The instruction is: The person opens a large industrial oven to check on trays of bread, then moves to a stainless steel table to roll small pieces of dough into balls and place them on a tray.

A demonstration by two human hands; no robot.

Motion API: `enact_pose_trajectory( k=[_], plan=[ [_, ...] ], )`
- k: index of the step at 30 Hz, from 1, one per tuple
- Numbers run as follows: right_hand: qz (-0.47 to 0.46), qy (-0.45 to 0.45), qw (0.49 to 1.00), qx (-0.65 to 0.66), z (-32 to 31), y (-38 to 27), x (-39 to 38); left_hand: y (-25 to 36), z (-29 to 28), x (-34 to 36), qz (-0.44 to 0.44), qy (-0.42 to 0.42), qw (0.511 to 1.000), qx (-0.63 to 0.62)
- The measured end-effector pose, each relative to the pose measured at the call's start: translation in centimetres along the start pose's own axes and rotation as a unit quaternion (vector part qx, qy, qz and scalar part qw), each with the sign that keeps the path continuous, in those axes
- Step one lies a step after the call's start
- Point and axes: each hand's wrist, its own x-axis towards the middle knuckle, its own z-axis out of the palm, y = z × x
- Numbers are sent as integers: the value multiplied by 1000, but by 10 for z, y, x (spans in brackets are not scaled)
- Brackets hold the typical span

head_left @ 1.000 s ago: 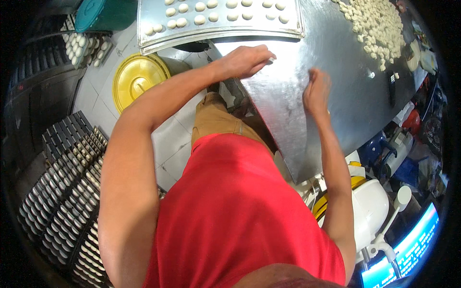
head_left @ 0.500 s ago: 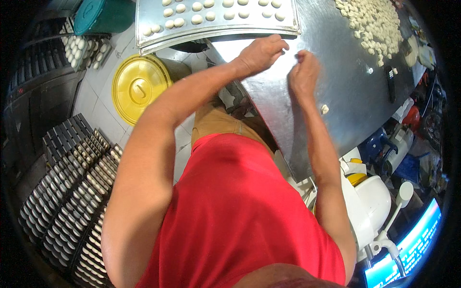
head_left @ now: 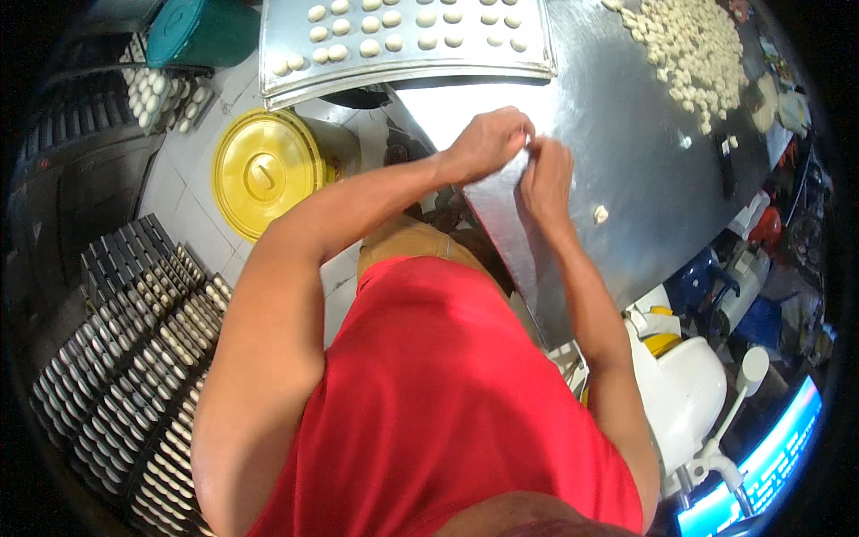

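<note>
Over the near left part of the metal table (head_left: 644,179), my left hand (head_left: 488,145) and my right hand (head_left: 547,182) meet at the fingertips. Both have curled, closed fingers, and whatever is pinched in them is too small or hidden to make out. Just beyond them lies a metal tray (head_left: 412,73) carrying rows of round dough balls (head_left: 370,48). One loose dough piece (head_left: 600,214) rests on the table to the right of my right hand. A heap of small dough pieces (head_left: 689,63) spreads across the far right of the table.
Near the table's right edge lies a dark, long tool (head_left: 727,170). On the floor at left stand a yellow lidded bin (head_left: 268,174) and a teal bin (head_left: 192,34). Racked trays of pale dough (head_left: 134,394) fill the lower left. A white machine (head_left: 689,385) and a lit screen (head_left: 761,474) sit at lower right.
My hands have come back from the tray's edge toward my body, and the gap between them has closed so the fingertips now meet. The view has shifted slightly.
</note>
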Motion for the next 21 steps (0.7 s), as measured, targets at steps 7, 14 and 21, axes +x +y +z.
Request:
enact_pose_trajectory(
  k=[7,14,21],
  plan=[
    [72,17,995,-73,-17,18,18,-15,-4,16,8,16,999,41],
    [99,-185,978,-13,-76,-3,13,9,-33,-18,-53,-115,988,91],
    [90,-156,981,74,-36,-79,93,-1,-162,-36,-153,17,988,31]
  ],
)
